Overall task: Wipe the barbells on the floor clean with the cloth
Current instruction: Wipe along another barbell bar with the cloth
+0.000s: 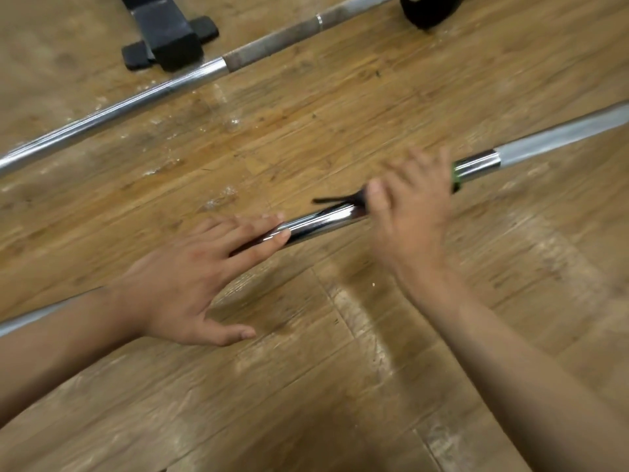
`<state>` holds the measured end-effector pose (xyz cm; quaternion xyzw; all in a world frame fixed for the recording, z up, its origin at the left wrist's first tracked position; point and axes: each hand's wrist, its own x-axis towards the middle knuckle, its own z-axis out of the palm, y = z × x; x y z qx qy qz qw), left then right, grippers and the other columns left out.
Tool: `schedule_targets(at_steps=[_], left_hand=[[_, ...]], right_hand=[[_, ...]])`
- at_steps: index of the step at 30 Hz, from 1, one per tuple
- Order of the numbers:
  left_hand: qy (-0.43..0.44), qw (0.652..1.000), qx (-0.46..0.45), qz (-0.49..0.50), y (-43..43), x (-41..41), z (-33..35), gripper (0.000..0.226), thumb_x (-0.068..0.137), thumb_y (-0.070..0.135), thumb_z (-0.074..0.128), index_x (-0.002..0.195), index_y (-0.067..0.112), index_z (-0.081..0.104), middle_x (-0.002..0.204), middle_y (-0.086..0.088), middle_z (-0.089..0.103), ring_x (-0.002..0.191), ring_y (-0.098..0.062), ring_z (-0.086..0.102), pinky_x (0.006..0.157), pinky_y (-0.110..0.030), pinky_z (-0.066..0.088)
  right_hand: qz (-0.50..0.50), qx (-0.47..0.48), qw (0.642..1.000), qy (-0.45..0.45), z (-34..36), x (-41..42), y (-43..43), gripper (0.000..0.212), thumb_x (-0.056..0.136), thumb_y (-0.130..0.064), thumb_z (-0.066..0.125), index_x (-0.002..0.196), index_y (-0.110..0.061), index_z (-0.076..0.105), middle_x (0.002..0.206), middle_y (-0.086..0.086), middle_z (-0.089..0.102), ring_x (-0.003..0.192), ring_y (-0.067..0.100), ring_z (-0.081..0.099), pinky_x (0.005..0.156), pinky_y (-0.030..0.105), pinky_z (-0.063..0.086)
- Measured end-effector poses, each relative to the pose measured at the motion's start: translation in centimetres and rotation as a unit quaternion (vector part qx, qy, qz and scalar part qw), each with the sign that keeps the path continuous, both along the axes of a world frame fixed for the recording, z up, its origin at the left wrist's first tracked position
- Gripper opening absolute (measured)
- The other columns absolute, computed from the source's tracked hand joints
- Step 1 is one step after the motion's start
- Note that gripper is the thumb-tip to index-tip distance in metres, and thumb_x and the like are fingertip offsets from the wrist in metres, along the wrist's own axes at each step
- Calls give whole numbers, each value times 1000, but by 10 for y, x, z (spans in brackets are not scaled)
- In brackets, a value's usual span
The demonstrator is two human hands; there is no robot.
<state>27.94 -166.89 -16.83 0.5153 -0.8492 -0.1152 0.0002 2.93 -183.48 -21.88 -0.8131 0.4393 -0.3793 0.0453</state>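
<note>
A chrome barbell bar [483,163] lies across the wooden floor from lower left to upper right. My left hand [190,277] rests flat on it, fingers straight along the shaft. My right hand [413,206] is wrapped round the bar further right, gripping a cloth [456,180] against it; a green edge shows past my fingers and a dark strip sticks out by my thumb. A second barbell [136,100] lies parallel further away, with a rough knurled section [272,46] and a black plate [429,10] at its far end.
A black bench foot [166,39] stands on the floor just beyond the far barbell at the top left. Worn wooden flooring [306,386] with pale scuff marks surrounds both bars.
</note>
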Motion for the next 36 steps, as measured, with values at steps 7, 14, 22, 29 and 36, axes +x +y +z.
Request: schedule_targets(at_steps=[7,14,22,29,36], left_hand=[[-5,1000,-1,-1,9,-9,0,103,93,84,31,168,15,17,174,-12,17,150,-36,39,120,-47,28],[-25,1000,-18,-5,26,-25,-1,106,90,85,37,167,13,22,174,-14,17,154,-31,35,122,-51,28],[12,1000,-14,-15,51,-40,0,98,95,78,40,166,13,24,175,-10,12,161,-24,16,126,-50,21],[3,1000,-3,-29,72,-38,6,93,96,78,33,167,19,23,176,-7,11,162,-30,12,125,-54,17],[-21,999,-27,-33,92,-43,-8,83,97,51,54,167,22,22,175,-14,12,161,-33,15,123,-53,24]], right_hand=[[63,-23,995,75,-1,-42,-13,56,110,-43,34,110,-7,76,126,14,70,124,37,61,119,61,28],[-86,35,994,60,14,-5,22,42,97,-41,58,74,-11,78,82,8,72,92,34,64,119,51,34],[7,19,994,104,9,-62,49,29,96,-28,55,112,-13,75,127,13,66,121,37,59,122,58,23],[-84,85,989,85,21,-52,75,28,96,-30,56,101,-14,79,117,10,70,127,39,55,121,63,20],[193,52,968,153,24,-41,144,37,101,-25,51,132,-12,68,134,10,65,130,32,57,123,53,28]])
